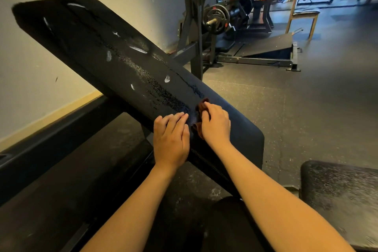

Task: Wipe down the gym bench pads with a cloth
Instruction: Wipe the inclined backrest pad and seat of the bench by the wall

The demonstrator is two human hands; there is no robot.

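The long black padded vinyl bench pad (114, 55) has a matt, finely grained cover, worn through to pale patches in several places and beaded with wet droplets along its middle. Under my right hand (215, 124) the small reddish-brown cloth (201, 106) looks soft and crumpled. The dark speckled rubber floor (306, 108) is rough and matt. The round metal weight plate (217, 19) shows a dull sheen.

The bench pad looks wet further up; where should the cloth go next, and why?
Probably up the pad: the right hand presses the brown cloth near the lower end, the left hand lies flat beside it, and droplets and white scuffs lie above them.
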